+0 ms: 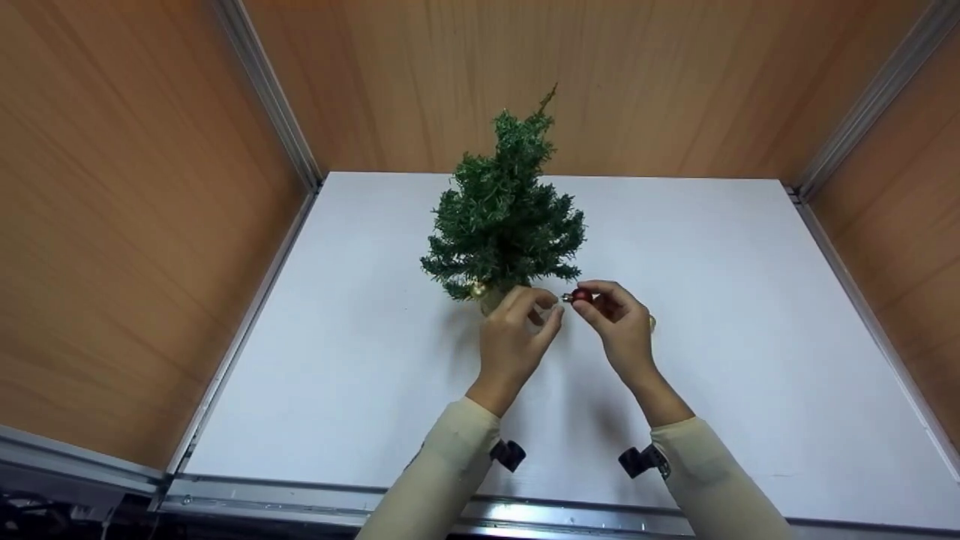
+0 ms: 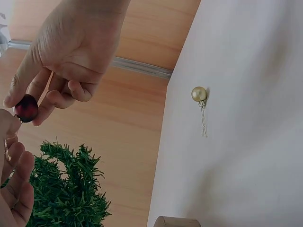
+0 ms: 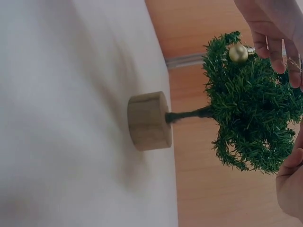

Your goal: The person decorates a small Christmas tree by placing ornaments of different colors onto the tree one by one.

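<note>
My right hand (image 1: 619, 319) pinches a small dark red Christmas bauble (image 1: 581, 295) between thumb and fingers, its metal cap pointing left. Close by, the thumb and index finger of my left hand (image 1: 517, 330) come together at the bauble's thin gold string, which shows only faintly in the right wrist view. Both hands are in front of the small artificial Christmas tree (image 1: 502, 210), near its lower branches. A gold bauble (image 3: 238, 53) hangs low on the tree's left side. In the left wrist view the red bauble (image 2: 26, 108) lies between the two hands.
A second gold bauble (image 2: 199, 94) with a string loop lies on the white table (image 1: 360, 360), mostly behind my right hand in the head view. The tree stands on a round wooden base (image 3: 149, 121). Wood-grain panels (image 1: 637, 82) enclose the back and sides.
</note>
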A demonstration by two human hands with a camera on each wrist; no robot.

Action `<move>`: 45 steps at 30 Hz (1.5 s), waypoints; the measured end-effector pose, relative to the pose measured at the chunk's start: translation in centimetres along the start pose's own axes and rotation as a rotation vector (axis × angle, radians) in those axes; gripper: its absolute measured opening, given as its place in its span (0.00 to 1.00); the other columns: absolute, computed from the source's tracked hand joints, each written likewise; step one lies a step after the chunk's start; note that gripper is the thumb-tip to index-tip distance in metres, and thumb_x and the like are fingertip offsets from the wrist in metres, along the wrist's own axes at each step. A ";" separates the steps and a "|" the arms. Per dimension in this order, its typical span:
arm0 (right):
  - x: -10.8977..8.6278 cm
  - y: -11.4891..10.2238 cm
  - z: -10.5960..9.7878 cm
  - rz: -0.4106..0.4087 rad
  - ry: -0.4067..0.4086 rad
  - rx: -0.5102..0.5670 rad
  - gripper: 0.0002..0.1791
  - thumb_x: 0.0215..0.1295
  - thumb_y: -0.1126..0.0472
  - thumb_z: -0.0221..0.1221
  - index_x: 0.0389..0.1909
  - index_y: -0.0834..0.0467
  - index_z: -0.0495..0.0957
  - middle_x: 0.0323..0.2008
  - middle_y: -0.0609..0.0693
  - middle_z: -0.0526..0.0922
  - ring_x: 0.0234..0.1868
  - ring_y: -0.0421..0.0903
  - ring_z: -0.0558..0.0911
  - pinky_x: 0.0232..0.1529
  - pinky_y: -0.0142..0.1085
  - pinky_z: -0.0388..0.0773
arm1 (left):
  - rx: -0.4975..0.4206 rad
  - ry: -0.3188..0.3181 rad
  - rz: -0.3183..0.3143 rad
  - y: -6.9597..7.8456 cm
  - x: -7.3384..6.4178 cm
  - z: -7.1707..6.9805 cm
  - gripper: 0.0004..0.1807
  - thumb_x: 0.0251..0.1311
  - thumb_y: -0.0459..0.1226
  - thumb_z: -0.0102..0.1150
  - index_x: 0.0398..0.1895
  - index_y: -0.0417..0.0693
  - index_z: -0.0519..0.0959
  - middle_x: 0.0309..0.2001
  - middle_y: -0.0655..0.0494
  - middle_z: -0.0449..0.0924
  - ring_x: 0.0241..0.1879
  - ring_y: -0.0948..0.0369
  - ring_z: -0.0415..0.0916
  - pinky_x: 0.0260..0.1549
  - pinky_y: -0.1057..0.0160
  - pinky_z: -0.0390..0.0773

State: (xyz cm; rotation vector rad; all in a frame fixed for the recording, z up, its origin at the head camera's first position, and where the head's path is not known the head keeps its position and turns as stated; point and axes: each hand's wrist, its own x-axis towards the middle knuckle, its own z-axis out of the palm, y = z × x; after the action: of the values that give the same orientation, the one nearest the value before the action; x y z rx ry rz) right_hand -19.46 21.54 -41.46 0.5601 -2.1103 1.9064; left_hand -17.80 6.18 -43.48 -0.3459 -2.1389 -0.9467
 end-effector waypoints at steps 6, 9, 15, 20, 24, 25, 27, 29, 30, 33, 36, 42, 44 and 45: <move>0.0 0.1 0.0 0.003 -0.010 0.026 0.17 0.55 0.63 0.62 0.44 0.66 0.76 0.37 0.56 0.79 0.34 0.52 0.75 0.32 0.30 0.74 | -0.005 0.014 -0.001 0.0 0.1 -0.3 0.04 0.57 0.42 0.56 0.30 0.55 0.78 0.31 0.68 0.74 0.26 0.74 0.70 0.24 0.78 0.68; -0.1 0.2 0.0 -0.003 -0.011 0.022 0.16 0.55 0.63 0.62 0.43 0.66 0.76 0.36 0.56 0.79 0.34 0.54 0.75 0.32 0.30 0.74 | -0.020 0.019 -0.004 0.0 0.2 -0.5 0.05 0.58 0.43 0.55 0.30 0.56 0.78 0.31 0.68 0.74 0.26 0.74 0.69 0.25 0.77 0.69; -0.1 0.4 0.1 0.001 -0.020 0.034 0.16 0.55 0.63 0.62 0.44 0.67 0.75 0.37 0.57 0.79 0.35 0.57 0.75 0.32 0.30 0.74 | -0.029 0.028 -0.014 0.0 0.5 -0.8 0.06 0.58 0.44 0.54 0.29 0.55 0.78 0.29 0.68 0.73 0.25 0.73 0.69 0.24 0.76 0.69; -0.3 0.4 0.2 0.010 -0.019 0.037 0.16 0.55 0.62 0.62 0.43 0.65 0.76 0.37 0.56 0.78 0.35 0.55 0.74 0.32 0.29 0.74 | -0.057 0.032 -0.024 -0.1 0.8 -1.0 0.05 0.57 0.43 0.56 0.29 0.54 0.78 0.29 0.67 0.74 0.25 0.71 0.70 0.24 0.74 0.70; -0.5 0.6 0.2 0.014 -0.027 0.032 0.16 0.55 0.62 0.62 0.43 0.64 0.76 0.37 0.56 0.78 0.34 0.53 0.74 0.32 0.29 0.73 | -0.066 0.035 -0.033 0.0 1.1 -1.2 0.05 0.57 0.42 0.56 0.29 0.53 0.78 0.29 0.67 0.74 0.24 0.69 0.72 0.23 0.74 0.71; -0.6 0.6 0.2 0.014 -0.032 0.029 0.16 0.55 0.62 0.62 0.43 0.64 0.76 0.37 0.56 0.78 0.34 0.52 0.74 0.32 0.29 0.73 | -0.064 0.034 -0.034 0.0 1.2 -1.3 0.05 0.57 0.43 0.56 0.29 0.53 0.79 0.29 0.66 0.74 0.24 0.69 0.72 0.23 0.75 0.71; -0.7 0.7 0.2 0.014 -0.045 0.021 0.16 0.55 0.61 0.62 0.44 0.63 0.76 0.38 0.55 0.78 0.34 0.51 0.74 0.31 0.29 0.73 | -0.057 0.030 -0.035 0.1 1.3 -1.3 0.06 0.58 0.43 0.56 0.30 0.53 0.79 0.29 0.66 0.75 0.25 0.71 0.71 0.24 0.75 0.71; -0.8 0.8 0.3 0.014 -0.060 0.017 0.16 0.55 0.62 0.62 0.45 0.63 0.75 0.39 0.55 0.78 0.33 0.51 0.73 0.30 0.28 0.72 | -0.051 0.022 -0.035 0.1 1.4 -1.4 0.06 0.58 0.43 0.55 0.30 0.53 0.79 0.29 0.66 0.75 0.25 0.73 0.71 0.24 0.75 0.71; -0.9 0.9 0.3 0.014 -0.068 0.018 0.17 0.55 0.62 0.62 0.45 0.63 0.75 0.39 0.55 0.77 0.33 0.51 0.73 0.30 0.28 0.72 | -0.049 0.017 -0.036 0.1 1.4 -1.4 0.06 0.59 0.44 0.55 0.31 0.54 0.79 0.29 0.66 0.76 0.25 0.73 0.70 0.24 0.74 0.72; -0.9 1.0 0.4 0.011 -0.095 0.020 0.17 0.55 0.62 0.62 0.46 0.63 0.75 0.39 0.55 0.78 0.33 0.53 0.72 0.30 0.29 0.72 | -0.054 0.007 -0.035 0.1 1.5 -1.4 0.06 0.59 0.44 0.54 0.31 0.54 0.78 0.29 0.67 0.76 0.25 0.74 0.70 0.24 0.73 0.72; -1.0 1.0 0.6 0.018 -0.136 0.031 0.16 0.56 0.63 0.61 0.45 0.63 0.75 0.38 0.55 0.79 0.33 0.54 0.73 0.32 0.30 0.72 | -0.068 0.007 -0.034 0.2 1.5 -1.4 0.06 0.59 0.44 0.54 0.31 0.55 0.78 0.29 0.68 0.77 0.24 0.74 0.71 0.23 0.72 0.72; -1.2 1.2 1.0 0.029 -0.202 0.024 0.16 0.56 0.63 0.61 0.45 0.63 0.75 0.40 0.53 0.79 0.34 0.54 0.74 0.34 0.34 0.73 | -0.115 0.011 -0.042 0.1 1.2 -1.4 0.06 0.59 0.44 0.54 0.30 0.54 0.78 0.29 0.67 0.78 0.24 0.74 0.72 0.22 0.68 0.74; -1.3 1.2 1.1 0.026 -0.209 0.018 0.16 0.56 0.63 0.61 0.45 0.63 0.75 0.40 0.53 0.79 0.34 0.54 0.74 0.34 0.35 0.73 | -0.125 0.012 -0.046 0.1 1.1 -1.4 0.06 0.59 0.43 0.54 0.30 0.54 0.78 0.29 0.67 0.78 0.24 0.74 0.72 0.22 0.67 0.74; -1.3 1.3 1.1 0.026 -0.211 0.016 0.16 0.56 0.63 0.61 0.45 0.62 0.75 0.40 0.53 0.79 0.35 0.54 0.74 0.34 0.35 0.73 | -0.128 0.012 -0.048 0.1 1.1 -1.4 0.06 0.59 0.43 0.54 0.30 0.54 0.78 0.29 0.67 0.77 0.24 0.74 0.72 0.22 0.67 0.75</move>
State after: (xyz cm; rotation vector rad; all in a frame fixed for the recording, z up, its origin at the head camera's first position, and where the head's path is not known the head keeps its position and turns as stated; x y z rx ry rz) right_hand -18.77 20.67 -43.26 0.7715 -2.2402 1.9560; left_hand -17.77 5.22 -41.98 -0.3524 -2.0891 -1.1133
